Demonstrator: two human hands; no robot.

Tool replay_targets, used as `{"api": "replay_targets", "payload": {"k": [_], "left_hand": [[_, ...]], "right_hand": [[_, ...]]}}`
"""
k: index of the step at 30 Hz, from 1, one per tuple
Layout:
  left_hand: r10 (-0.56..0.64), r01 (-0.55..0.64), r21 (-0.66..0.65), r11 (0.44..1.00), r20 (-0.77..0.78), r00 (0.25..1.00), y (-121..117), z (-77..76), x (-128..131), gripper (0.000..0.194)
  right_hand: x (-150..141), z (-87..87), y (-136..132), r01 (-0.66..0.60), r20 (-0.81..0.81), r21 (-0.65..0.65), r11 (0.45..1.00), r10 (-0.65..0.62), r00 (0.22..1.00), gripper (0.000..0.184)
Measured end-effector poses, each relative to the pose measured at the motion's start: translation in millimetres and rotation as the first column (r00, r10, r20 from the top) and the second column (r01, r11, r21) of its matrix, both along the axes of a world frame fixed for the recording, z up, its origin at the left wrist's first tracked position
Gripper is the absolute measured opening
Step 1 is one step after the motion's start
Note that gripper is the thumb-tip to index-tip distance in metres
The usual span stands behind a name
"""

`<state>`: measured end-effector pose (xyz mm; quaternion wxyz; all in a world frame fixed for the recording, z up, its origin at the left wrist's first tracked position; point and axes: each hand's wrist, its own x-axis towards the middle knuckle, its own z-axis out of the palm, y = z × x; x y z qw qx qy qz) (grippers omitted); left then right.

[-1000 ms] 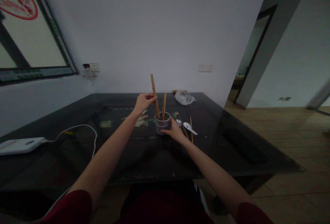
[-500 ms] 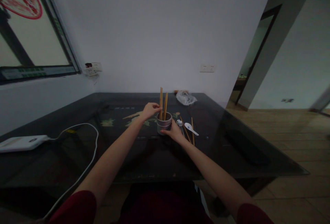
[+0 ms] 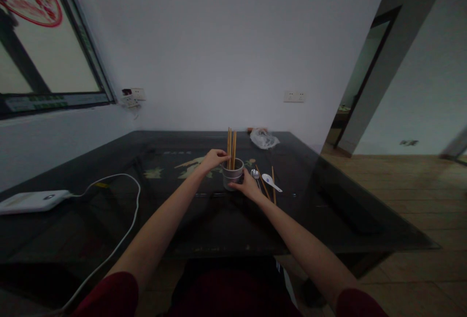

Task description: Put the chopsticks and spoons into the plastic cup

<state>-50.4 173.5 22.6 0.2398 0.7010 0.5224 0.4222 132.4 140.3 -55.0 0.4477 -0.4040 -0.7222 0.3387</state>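
Left hand (image 3: 216, 157): fingertips drawn in to a narrow pinch on the left pair of thin yellow-brown wooden chopsticks (image 3: 229, 140), just above the cup rim; sticks near upright, lower ends hidden inside; right hand (image 3: 249, 184): half curled around the right and near side of the grey cylindrical cup (image 3: 229, 179), thumb toward the near edge; cup upright on the glossy black table (image 3: 204, 232), well in from its left and right edges, material not clear

Risks, judged: if the left pinch loosens unevenly, one stick may splay and lean on the rim; the second pair of yellow-brown wooden chopsticks (image 3: 234, 141) stands close beside, so fingertips could catch and lift it; tall sticks make the cup top-heavy, and a slack right hand plus a sideways nudge could tip it

Outward: toward the table's right edge, near the right wrist, lie a shiny metal spoon (image 3: 255, 174), two loose brown wooden sticks (image 3: 274, 186) and a white ceramic spoon (image 3: 270, 181); a rightward sweep of that forearm could scatter them; toward the left edge a white cable (image 3: 137, 205) from a flat white box (image 3: 34, 201) loops down to the near edge, beside the left forearm; a quick pull back could snag it
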Motion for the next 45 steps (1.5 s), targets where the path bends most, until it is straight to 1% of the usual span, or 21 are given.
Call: {"api": "replay_targets", "payload": {"k": [5, 9, 12, 16, 19, 22, 25, 29, 32, 38, 41, 45], "left_hand": [[0.01, -0.008, 0.068, 0.998, -0.021, 1.0, 7.4, -6.2, -1.6, 0.027], [0.06, -0.059, 0.1, 0.993, -0.008, 0.998, 9.4, -4.3, 0.8, 0.027], [0.077, -0.081, 0.11, 0.991, 0.036, 0.996, 10.6, 4.4, 3.7, 0.028], [0.096, -0.104, 0.112, 0.988, 0.073, 0.993, 12.2, 20.7, 7.1, 0.029], [0.121, -0.121, 0.103, 0.987, 0.009, 0.993, 11.1, 30.5, 9.0, 0.027], [0.142, -0.133, 0.119, 0.984, -0.073, 0.987, 9.2, 35.4, 10.7, 0.025], [0.156, -0.142, 0.13, 0.981, -0.101, 0.983, 8.1, 36.9, 11.5, 0.023], [0.146, -0.136, 0.101, 0.986, -0.097, 0.985, 8.1, 37.6, 11.3, 0.021], [0.133, -0.126, 0.081, 0.989, -0.084, 0.988, 8.8, 37.5, 10.8, 0.021], [0.076, -0.074, 0.047, 0.996, -0.062, 0.995, 15.1, 34.0, 7.9, 0.023], [0.071, -0.069, 0.035, 0.997, -0.064, 0.995, 18.4, 33.0, 6.4, 0.023], [0.074, -0.073, 0.024, 0.997, -0.082, 0.994, 18.4, 35.7, 5.9, 0.021]], "right_hand": [[0.3, -0.3, 0.2, 0.0, -0.006, 0.005, 1.0, 0.0, 1.0, 0.077], [0.4, 0.2, -0.3, -0.012, -0.012, 0.003, 1.0, 0.012, 1.0, 0.078], [0.6, 1.0, -0.9, -0.016, -0.016, -0.014, 1.0, 0.016, 1.0, 0.079], [1.5, 6.4, -5.2, -0.02, -0.016, -0.007, 1.0, 0.02, 1.0, 0.078], [2.3, 11.5, -9.0, -0.005, 0.007, -0.002, 1.0, 0.005, 1.0, 0.075], [2.6, 12.5, -9.3, -0.016, 0.008, -0.005, 1.0, 0.016, 1.0, 0.074], [2.6, 8.9, -5.7, -0.025, -0.005, -0.005, 1.0, 0.025, 1.0, 0.073], [3.4, 2.6, 0.0, -0.061, -0.024, -0.012, 0.998, 0.061, 0.998, 0.074], [4.4, 0.0, 2.1, -0.059, -0.023, -0.005, 0.998, 0.059, 0.998, 0.074], [5.5, 0.0, 1.8, -0.06, -0.03, -0.006, 0.998, 0.059, 0.998, 0.076], [5.4, 0.9, 1.4, -0.052, -0.029, -0.002, 0.999, 0.052, 0.998, 0.077], [5.5, 0.0, 2.7, -0.065, -0.027, -0.002, 0.998, 0.065, 0.998, 0.076]]}}
